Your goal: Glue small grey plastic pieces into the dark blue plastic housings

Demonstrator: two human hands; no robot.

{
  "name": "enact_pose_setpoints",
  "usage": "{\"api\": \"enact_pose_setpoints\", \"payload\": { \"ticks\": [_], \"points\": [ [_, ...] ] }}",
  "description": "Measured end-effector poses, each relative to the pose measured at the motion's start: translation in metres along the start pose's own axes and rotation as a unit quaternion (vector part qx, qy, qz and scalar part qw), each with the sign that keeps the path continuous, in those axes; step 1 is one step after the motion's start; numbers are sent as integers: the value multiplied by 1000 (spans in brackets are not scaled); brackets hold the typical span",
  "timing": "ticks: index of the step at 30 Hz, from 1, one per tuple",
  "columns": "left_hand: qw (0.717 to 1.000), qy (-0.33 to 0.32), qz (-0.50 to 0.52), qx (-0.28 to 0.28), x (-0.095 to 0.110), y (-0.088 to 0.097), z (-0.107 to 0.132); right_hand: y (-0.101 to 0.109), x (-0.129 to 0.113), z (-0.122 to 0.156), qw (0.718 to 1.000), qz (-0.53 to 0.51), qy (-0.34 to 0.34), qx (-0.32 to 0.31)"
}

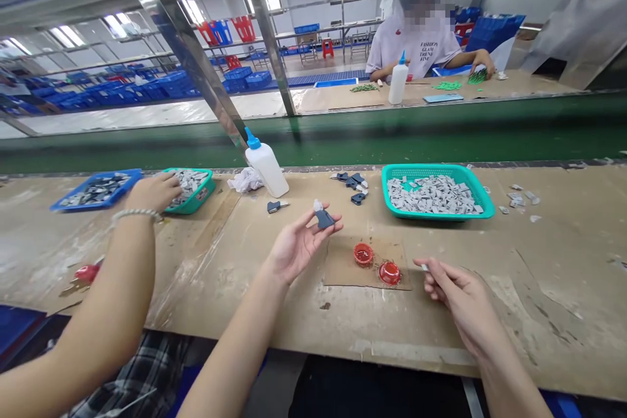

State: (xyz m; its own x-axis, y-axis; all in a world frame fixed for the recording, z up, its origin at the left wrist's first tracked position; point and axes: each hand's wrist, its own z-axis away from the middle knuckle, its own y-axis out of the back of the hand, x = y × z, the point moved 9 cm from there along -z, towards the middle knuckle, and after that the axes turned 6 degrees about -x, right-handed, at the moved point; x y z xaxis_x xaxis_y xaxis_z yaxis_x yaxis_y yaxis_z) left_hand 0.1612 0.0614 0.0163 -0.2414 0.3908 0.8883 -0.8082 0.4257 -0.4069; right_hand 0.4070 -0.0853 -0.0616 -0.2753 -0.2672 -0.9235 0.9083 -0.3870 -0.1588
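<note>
My left hand (pixel 298 249) cradles a light, stiff-looking grey piece (pixel 324 220), best taken by its edges; my right hand (pixel 458 294) pinches a pale sliver (pixel 425 268).

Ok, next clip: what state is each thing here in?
Left hand: palm up, holding dark grey piece
Right hand: pinching small pale piece
Squeeze bottle: standing, blue cap on
Large teal basket: full of grey pieces
Red caps: on cardboard, wet red inside
Co-worker's hand: over smaller teal basket
</note>
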Motion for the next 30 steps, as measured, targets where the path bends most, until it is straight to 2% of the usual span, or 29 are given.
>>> {"api": "enact_pose_setpoints", "payload": {
  "ticks": [2,5,9,12,20,30],
  "points": [
    [996,3,89,29,-9,-3,21,-9,0,0,1000,7,-9,-10],
    [993,-22,95,60,-19,-6,45,-18,-2,2,1000,1,-13,-20],
    [992,-41,87,80,-31,-9,62,-28,-8,6,1000,14,13,-19],
    [990,-58,75,102,-34,-6,67,-35,-12,7,999,16,36,-25],
    [992,-31,28,123,-54,-8,71,-36,-11,3,998,30,52,-15],
    [992,-20,38,122,-59,-12,68,-39,-14,2,994,73,77,-15]
  ]
}}
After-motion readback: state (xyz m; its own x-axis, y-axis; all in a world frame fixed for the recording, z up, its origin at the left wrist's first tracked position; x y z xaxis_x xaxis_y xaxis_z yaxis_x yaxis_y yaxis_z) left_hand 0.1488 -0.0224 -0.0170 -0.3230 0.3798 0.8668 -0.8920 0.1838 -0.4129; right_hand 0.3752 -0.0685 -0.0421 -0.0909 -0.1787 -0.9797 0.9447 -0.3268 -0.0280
